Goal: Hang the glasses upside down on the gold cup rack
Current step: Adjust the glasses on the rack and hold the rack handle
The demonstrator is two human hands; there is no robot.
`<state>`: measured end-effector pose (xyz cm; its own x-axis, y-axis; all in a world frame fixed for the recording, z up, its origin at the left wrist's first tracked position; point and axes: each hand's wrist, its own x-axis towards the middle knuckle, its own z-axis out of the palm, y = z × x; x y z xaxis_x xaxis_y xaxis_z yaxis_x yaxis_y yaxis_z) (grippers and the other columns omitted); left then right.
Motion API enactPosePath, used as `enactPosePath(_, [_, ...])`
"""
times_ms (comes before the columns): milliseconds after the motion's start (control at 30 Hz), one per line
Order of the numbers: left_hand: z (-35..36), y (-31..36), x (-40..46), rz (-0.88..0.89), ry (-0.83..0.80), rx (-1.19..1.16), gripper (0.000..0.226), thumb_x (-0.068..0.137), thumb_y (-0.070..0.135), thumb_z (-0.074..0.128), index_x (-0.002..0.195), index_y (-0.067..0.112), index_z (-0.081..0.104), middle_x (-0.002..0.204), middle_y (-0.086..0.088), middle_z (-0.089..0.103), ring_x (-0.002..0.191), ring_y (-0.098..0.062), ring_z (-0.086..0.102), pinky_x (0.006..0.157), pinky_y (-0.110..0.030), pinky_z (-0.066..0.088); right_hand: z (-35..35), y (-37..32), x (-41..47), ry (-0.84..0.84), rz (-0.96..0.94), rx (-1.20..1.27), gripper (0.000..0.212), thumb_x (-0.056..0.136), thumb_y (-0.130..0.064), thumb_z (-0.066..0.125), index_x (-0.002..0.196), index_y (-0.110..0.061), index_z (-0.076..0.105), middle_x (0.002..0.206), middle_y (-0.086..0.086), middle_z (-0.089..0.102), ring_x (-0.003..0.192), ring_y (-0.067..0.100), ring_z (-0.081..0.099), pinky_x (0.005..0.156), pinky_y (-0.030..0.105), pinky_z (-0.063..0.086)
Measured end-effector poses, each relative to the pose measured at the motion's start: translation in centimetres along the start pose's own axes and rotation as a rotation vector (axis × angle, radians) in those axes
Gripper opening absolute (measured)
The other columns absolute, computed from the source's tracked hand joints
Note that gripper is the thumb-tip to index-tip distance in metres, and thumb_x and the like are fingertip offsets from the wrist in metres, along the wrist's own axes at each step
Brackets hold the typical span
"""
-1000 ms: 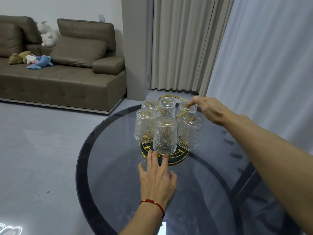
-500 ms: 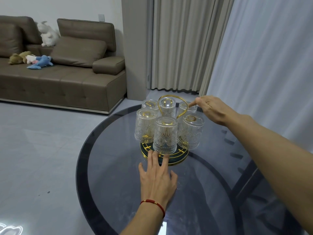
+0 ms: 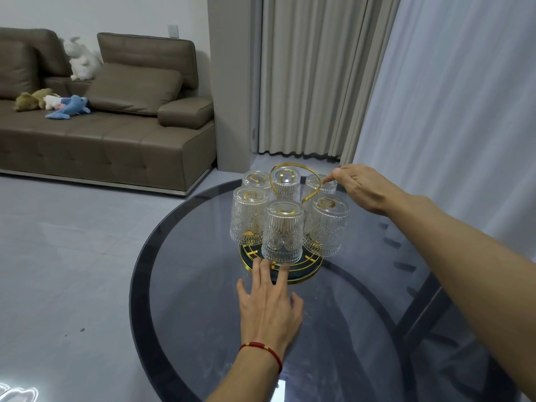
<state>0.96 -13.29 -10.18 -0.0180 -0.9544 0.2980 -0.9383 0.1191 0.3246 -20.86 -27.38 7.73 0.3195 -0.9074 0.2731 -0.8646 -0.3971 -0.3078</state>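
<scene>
A: Why is the left hand (image 3: 268, 309) laid flat like that?

B: Its fingers are spread on the glass table (image 3: 179, 285), with the tips touching the dark, gold-rimmed base of the gold cup rack (image 3: 301, 271) at its six o'clock edge. I'd judge it steadies the rack so it can't slide or turn while the other hand works.

A: And the right hand (image 3: 365, 188)?

B: It reaches in from about two o'clock of the rack. The fingers are loosely curled, the forefinger extended so its tip sits at the bottom of the back right glass (image 3: 320, 184). It grips nothing; whether the tip truly touches, I cannot tell.

A: Where are the glasses?

B: All six hang upside down on the rack around its looped gold handle (image 3: 293, 172): the front glass (image 3: 282, 232) at six o'clock, others at roughly two, four, eight, ten and twelve. Mouths down lets them drain and keeps dust out.

A: So what's left?

B: Little, in my view; the table holds no loose glass, so this looks like a last nudge to seat that glass on its prong
</scene>
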Motion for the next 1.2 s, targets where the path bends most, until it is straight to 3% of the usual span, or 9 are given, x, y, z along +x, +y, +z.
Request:
enactPosePath(100, [0.0, 0.0, 0.0, -0.001, 0.004, 0.003, 0.058, 0.093, 0.045, 0.041, 0.148, 0.028, 0.039, 0.16, -0.014, 0.032, 0.152, -0.029, 0.016, 0.114, -0.064, 0.027, 0.0, -0.2, -0.1, 0.011, 0.001, 0.004, 0.071, 0.105, -0.055, 0.016, 0.125, -0.019, 0.074, 0.141, 0.009, 0.064, 0.126, 0.023, 0.057, 0.106, 0.04, 0.042])
enactPosePath(233, [0.1, 0.0, 0.0, 0.002, -0.002, 0.011, 0.059, 0.093, 0.046, 0.037, 0.149, 0.029, 0.035, 0.161, -0.013, 0.029, 0.153, -0.029, 0.013, 0.116, -0.063, 0.025, -0.1, -0.9, 0.0, 0.038, 0.035, -0.006, 0.08, 0.102, -0.057, 0.016, 0.124, 0.005, 0.061, 0.128, 0.026, 0.065, 0.118, 0.042, 0.058, 0.102, 0.058, 0.045])
enactPosePath(367, [-0.1, 0.0, 0.0, 0.003, -0.014, 0.014, 0.059, 0.093, 0.046, 0.037, 0.149, 0.028, 0.035, 0.161, -0.013, 0.029, 0.153, -0.03, 0.013, 0.115, -0.063, 0.025, -0.3, -2.3, 0.4, 0.073, 0.032, 0.073, 0.074, 0.102, -0.052, 0.018, 0.127, 0.006, 0.056, 0.131, 0.027, 0.062, 0.122, 0.043, 0.054, 0.105, 0.059, 0.042])
enactPosePath(500, [-0.3, 0.2, -0.2, 0.003, 0.006, -0.002, 0.057, 0.09, 0.042, 0.047, 0.144, 0.025, 0.045, 0.156, -0.016, 0.039, 0.15, -0.033, 0.024, 0.111, -0.066, 0.032, -0.2, -4.5, 1.6, 0.052, 0.033, 0.257, 0.071, 0.101, -0.054, 0.02, 0.137, -0.011, 0.064, 0.144, 0.008, 0.062, 0.129, 0.022, 0.056, 0.107, 0.039, 0.042])
enactPosePath(600, [-0.2, 0.2, -0.2, 0.003, 0.015, 0.005, 0.056, 0.089, 0.041, 0.045, 0.143, 0.026, 0.046, 0.156, -0.015, 0.039, 0.15, -0.032, 0.024, 0.11, -0.065, 0.033, 0.3, -6.1, 3.4, -0.015, 0.037, 0.372, 0.075, 0.1, -0.06, 0.02, 0.135, -0.012, 0.067, 0.144, 0.006, 0.064, 0.126, 0.015, 0.056, 0.095, 0.024, 0.037])
enactPosePath(667, [-0.2, 0.2, -0.1, 0.002, 0.009, 0.005, 0.056, 0.088, 0.041, 0.044, 0.143, 0.027, 0.045, 0.156, -0.014, 0.039, 0.15, -0.032, 0.024, 0.11, -0.066, 0.033, 0.4, -7.0, 4.7, -0.091, 0.092, 0.422, 0.087, 0.095, -0.071, 0.018, 0.132, -0.013, 0.07, 0.148, 0.006, 0.061, 0.134, 0.017, 0.053, 0.101, 0.029, 0.032])
enactPosePath(833, [-0.1, 0.2, 0.0, 0.005, 0.023, 0.004, 0.056, 0.085, 0.039, 0.05, 0.14, 0.026, 0.051, 0.152, -0.016, 0.045, 0.148, -0.034, 0.031, 0.107, -0.067, 0.037, 0.0, -8.0, 6.5, -0.3, 0.248, 0.301, 0.108, 0.078, -0.094, 0.007, 0.108, -0.022, 0.082, 0.163, 0.008, 0.041, 0.15, 0.028, 0.036, 0.12, 0.059, 0.013])
enactPosePath(1200, [-0.1, 0.3, -0.1, 0.01, 0.045, 0.014, 0.055, 0.087, 0.038, 0.053, 0.14, 0.025, 0.053, 0.152, -0.017, 0.047, 0.147, -0.035, 0.033, 0.108, -0.068, 0.036, 0.4, -7.4, 8.0, -0.318, 0.289, 0.232, 0.119, 0.074, -0.096, 0.002, 0.13, -0.018, 0.071, 0.166, 0.014, 0.036, 0.154, 0.033, 0.03, 0.124, 0.062, 0.01])
